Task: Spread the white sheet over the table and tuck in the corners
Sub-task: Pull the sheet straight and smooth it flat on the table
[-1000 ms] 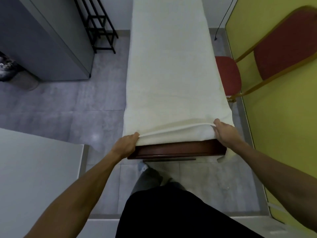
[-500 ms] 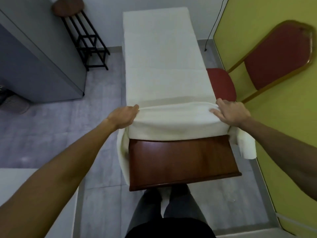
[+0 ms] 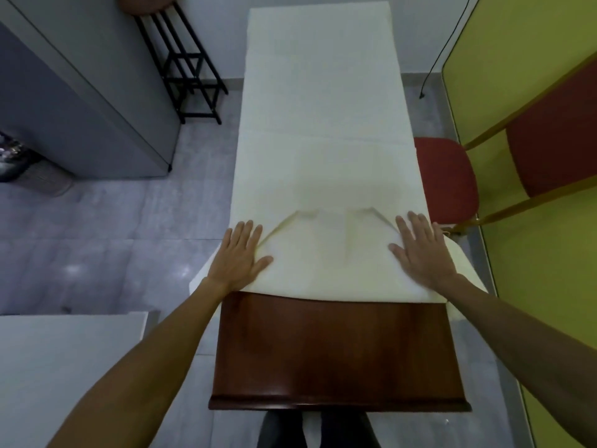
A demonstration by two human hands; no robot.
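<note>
**Clerk:** Item one, changes since the last entry?

**Checker:** Half a second ago both hands had curled fingers gripping the raised fold of the white sheet [image 3: 323,156]. Now the fold lies flat. The left hand [image 3: 239,253] and right hand [image 3: 420,250] press on it palms down, fingers straight and slightly spread, holding nothing. A second ago the sheet reached the near end of the table [image 3: 336,347]; that end is now bare.

**Clerk:** Materials and shapes?

**Checker:** Sheet: cream-white cloth, matte, long rectangle, near end doubled back with two diagonal creases showing through. Table: dark reddish wood, glossy, narrow, moulded lip at the near edge. Chair [image 3: 445,179]: red padded seat, just beside the table's right edge. Floor [image 3: 113,221]: grey tiles, faint sheen.

**Clerk:** Sheet relative to the fingers?

**Checker:** It lies directly under both palms, one hand at each side of the folded end. Loose cloth hangs off the table edge outside each wrist. The rest covers the table to its far end.
</note>
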